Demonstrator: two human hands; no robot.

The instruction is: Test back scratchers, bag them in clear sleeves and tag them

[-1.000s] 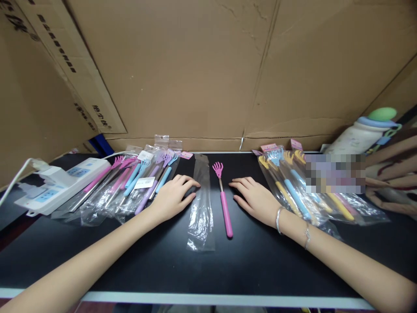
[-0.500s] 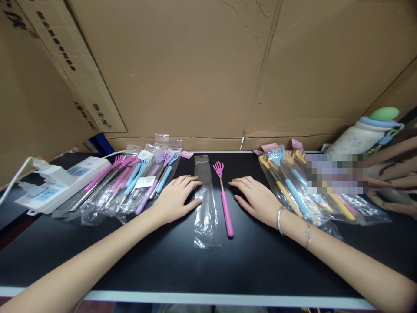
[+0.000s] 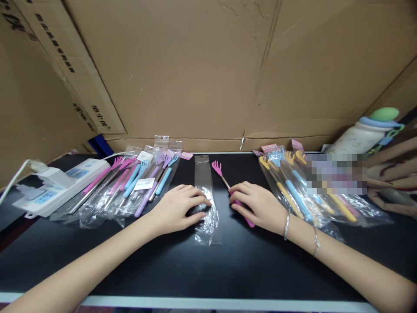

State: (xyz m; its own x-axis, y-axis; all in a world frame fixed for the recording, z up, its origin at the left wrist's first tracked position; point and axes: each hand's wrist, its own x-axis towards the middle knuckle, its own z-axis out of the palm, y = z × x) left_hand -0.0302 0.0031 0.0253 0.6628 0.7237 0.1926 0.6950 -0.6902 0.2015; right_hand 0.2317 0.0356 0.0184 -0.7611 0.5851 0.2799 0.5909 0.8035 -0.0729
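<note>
A pink back scratcher [image 3: 217,167] with a metal shaft lies slantwise in the middle of the black table. My right hand [image 3: 257,202] is over its handle, with fingers and thumb curled about it; much of the handle is hidden under them. Left of it, a flat clear plastic bag [image 3: 202,174] lies lengthwise on the table, crinkled in its lower half. My left hand [image 3: 179,206] rests at the bag's left side. Its fingertips and thumb touch the bag's surface and stay apart from each other.
Bagged back scratchers [image 3: 150,182] in several colours lie at left, beside a white power strip [image 3: 71,178] with plugs. More bagged scratchers [image 3: 298,195] lie at right. Behind them are a white bottle [image 3: 355,139], another person's hand [image 3: 395,174] and a cardboard wall [image 3: 182,74].
My left hand has moved right and nearer, onto the bag. My right hand has come down over the scratcher's handle, which has swung rightward. The bag looks more crinkled.
</note>
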